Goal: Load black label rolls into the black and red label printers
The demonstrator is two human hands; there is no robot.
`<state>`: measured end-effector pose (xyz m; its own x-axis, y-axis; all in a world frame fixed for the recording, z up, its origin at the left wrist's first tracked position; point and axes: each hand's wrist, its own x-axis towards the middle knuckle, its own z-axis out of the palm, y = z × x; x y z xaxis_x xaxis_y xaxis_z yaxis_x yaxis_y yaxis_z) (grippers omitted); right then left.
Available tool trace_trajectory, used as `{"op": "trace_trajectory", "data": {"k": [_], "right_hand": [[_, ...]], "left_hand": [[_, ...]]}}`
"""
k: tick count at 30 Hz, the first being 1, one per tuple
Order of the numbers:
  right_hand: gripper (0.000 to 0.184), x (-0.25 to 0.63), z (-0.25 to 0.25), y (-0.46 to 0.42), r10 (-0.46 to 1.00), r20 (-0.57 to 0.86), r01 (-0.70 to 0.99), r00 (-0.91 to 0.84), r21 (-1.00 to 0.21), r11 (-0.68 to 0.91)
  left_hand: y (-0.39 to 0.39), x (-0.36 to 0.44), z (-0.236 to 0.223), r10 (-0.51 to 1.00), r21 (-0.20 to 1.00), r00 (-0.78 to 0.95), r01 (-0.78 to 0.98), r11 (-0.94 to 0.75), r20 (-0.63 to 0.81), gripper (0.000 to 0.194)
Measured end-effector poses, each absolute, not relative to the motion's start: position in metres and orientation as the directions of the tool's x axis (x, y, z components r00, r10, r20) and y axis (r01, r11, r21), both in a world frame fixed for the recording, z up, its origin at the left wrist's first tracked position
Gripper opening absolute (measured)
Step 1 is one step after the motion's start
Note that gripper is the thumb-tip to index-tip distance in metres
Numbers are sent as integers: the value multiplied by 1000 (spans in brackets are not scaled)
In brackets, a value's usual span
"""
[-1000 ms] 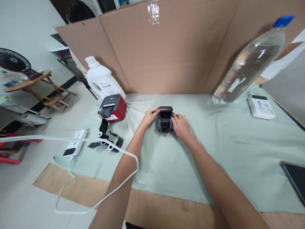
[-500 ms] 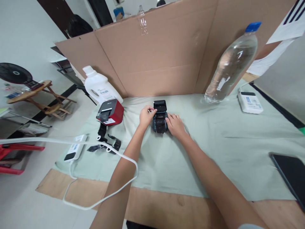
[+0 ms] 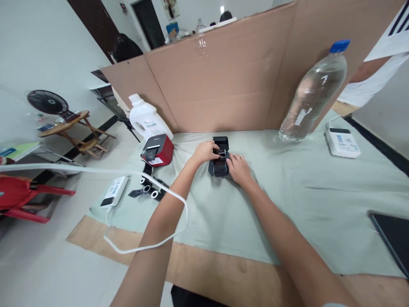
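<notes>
A small black printer (image 3: pixel 218 169) stands on the pale green cloth (image 3: pixel 249 213) with its lid (image 3: pixel 220 141) raised at the back. The fingers of my left hand (image 3: pixel 205 152) are bent together over the open compartment; whatever they pinch is too small and dark to make out. My right hand (image 3: pixel 239 169) grips the right side of the printer, thumb and fingers against its edge. A dark strip hangs at the printer's front. To the left are several black rolls on white cores (image 3: pixel 155 195), partly behind my left forearm.
A red and black printer (image 3: pixel 164 153) and a white jug (image 3: pixel 150 120) stand on the left. A water bottle (image 3: pixel 315 94) leans by the cardboard screen (image 3: pixel 223 85). White boxes (image 3: pixel 343 143) lie at both sides; a phone (image 3: pixel 391 238) is on the right. A white cable (image 3: pixel 153 246) crosses my left forearm.
My left hand has moved from the lid's left edge into the printer's open compartment. My right hand still holds the printer's side. The whole view has shifted slightly.
</notes>
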<state>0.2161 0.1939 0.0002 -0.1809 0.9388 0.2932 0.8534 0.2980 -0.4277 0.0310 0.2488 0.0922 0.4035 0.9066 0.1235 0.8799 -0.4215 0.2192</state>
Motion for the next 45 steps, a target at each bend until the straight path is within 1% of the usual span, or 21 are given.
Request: {"op": "trace_trajectory", "data": {"k": [2,4,6,7,9,13,15,17,21,23,25,27,29,31,33,35,36,39,41,42,45], "right_hand": [[57,217,-1,194,936,309,848,-170,-438,299],[57,217,-2,195,934,323,838,-155,-457,297],[59,218,-5,196,931,335,824,-147,-478,302],[60,218,-6,197,928,342,818,-146,-487,308],[62,218,-9,198,923,358,807,-142,-498,317],[63,218,-11,201,917,375,798,-134,-508,325],[63,218,-11,201,921,366,801,-136,-506,319],[63,218,-10,201,926,352,806,-138,-503,312],[64,218,-12,203,922,356,802,-152,-501,326],[64,219,-14,204,917,369,796,-155,-504,337],[64,219,-16,205,914,377,790,-149,-510,339],[64,220,-18,206,915,378,787,-141,-518,335],[64,220,-20,208,916,376,785,-142,-521,336],[64,221,-21,209,913,380,782,-150,-520,345],[63,221,-22,210,909,387,779,-154,-519,352],[63,221,-23,211,907,392,777,-153,-519,356],[63,220,-23,211,907,392,777,-152,-520,354],[63,220,-23,211,909,389,780,-149,-519,350],[64,220,-22,210,910,388,782,-145,-519,345],[64,220,-21,209,911,388,782,-141,-521,342],[64,220,-19,208,914,387,778,-121,-534,329]], "left_hand": [[240,22,94,926,387,295,846,-368,236,32],[227,11,95,939,541,96,796,-272,331,31],[210,-3,95,921,632,-119,759,-156,371,30],[200,-11,95,907,642,-197,761,-97,371,30],[177,-28,94,894,581,-284,813,33,346,30],[138,-61,92,899,277,-379,907,316,218,29],[127,-74,88,905,169,-390,916,363,168,28],[121,-83,83,922,108,-365,930,352,128,26],[120,-90,75,945,75,-319,947,313,80,27],[119,-93,75,950,90,-291,955,282,113,32],[115,-102,79,937,145,-297,951,273,185,39],[108,-119,84,874,223,-399,912,346,276,43],[101,-143,89,761,267,-564,824,499,320,45],[96,-168,92,686,232,-690,724,650,234,44],[93,-189,92,682,159,-729,682,714,68,40],[90,-201,91,703,139,-711,693,707,-28,36],[89,-204,91,708,168,-706,697,697,-8,34],[86,-200,93,681,376,-698,705,601,221,23],[86,-190,99,660,526,-656,731,436,365,27],[88,-183,102,670,580,-621,742,336,406,30],[96,-152,114,780,697,-475,714,70,407,36]]}}
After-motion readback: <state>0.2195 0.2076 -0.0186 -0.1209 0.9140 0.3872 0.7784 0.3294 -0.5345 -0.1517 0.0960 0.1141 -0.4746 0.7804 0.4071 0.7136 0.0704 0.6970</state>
